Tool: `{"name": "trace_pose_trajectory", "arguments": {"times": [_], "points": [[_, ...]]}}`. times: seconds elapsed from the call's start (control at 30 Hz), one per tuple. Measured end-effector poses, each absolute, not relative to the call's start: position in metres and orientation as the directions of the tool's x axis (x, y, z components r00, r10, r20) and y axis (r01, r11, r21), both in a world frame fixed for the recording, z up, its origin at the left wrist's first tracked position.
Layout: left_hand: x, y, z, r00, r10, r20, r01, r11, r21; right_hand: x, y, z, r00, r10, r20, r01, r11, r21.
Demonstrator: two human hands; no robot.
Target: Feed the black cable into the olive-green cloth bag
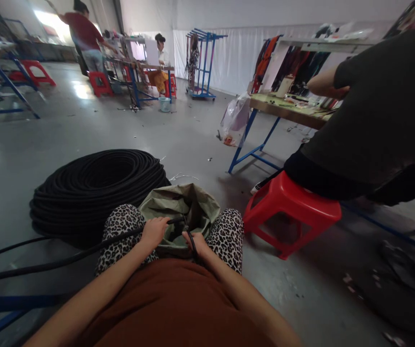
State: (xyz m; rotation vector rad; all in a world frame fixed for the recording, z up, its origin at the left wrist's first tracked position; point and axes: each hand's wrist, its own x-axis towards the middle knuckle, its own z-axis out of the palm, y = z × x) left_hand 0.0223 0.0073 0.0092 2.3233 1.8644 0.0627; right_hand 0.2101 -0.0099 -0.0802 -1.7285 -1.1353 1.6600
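My left hand (154, 232) is closed round a thick black cord (121, 236), which runs off to the left edge of the view. The cord's end points right, over an open olive-green sack (178, 197) between my knees. My right hand (197, 243) grips what look like black-handled scissors (192, 240), their small metal part touching or very near the cord's end. Fingers partly hide the tool. Beyond my left knee lies a large coil of black cord (95, 188) on the floor.
Close on my right, a person (377, 106) sits on a red plastic stool (294, 207) at a workbench (287, 112). A plastic bag (234, 120) hangs from its corner. Blue metal bars (16, 302) are at lower left. Two people work farther back near a blue rack (203, 67).
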Motion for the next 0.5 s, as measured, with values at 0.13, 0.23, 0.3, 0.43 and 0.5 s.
{"name": "trace_pose_trajectory", "arguments": {"times": [0.13,0.23,0.3,0.43,0.5], "points": [[0.0225,0.0074,0.0081,0.214,0.974,-0.077,0.967,-0.201,0.158,0.2092,-0.0096,-0.0787,-0.057,0.835,-0.547,0.31,-0.506,-0.805],[0.0222,0.0077,0.0063,0.209,0.975,-0.076,0.968,-0.196,0.155,0.2083,-0.0097,-0.0777,-0.05,0.838,-0.543,0.321,-0.502,-0.803],[0.0226,0.008,0.0054,0.202,0.977,-0.074,0.97,-0.19,0.151,0.2079,-0.0097,-0.0767,-0.038,0.841,-0.539,0.338,-0.497,-0.799],[0.0244,0.0087,0.0055,0.196,0.978,-0.071,0.971,-0.184,0.153,0.2079,-0.0099,-0.0742,-0.025,0.844,-0.536,0.371,-0.49,-0.789],[0.0251,0.0089,0.0062,0.194,0.978,-0.072,0.972,-0.182,0.149,0.2079,-0.0104,-0.0732,-0.024,0.847,-0.532,0.391,-0.481,-0.784]]}}
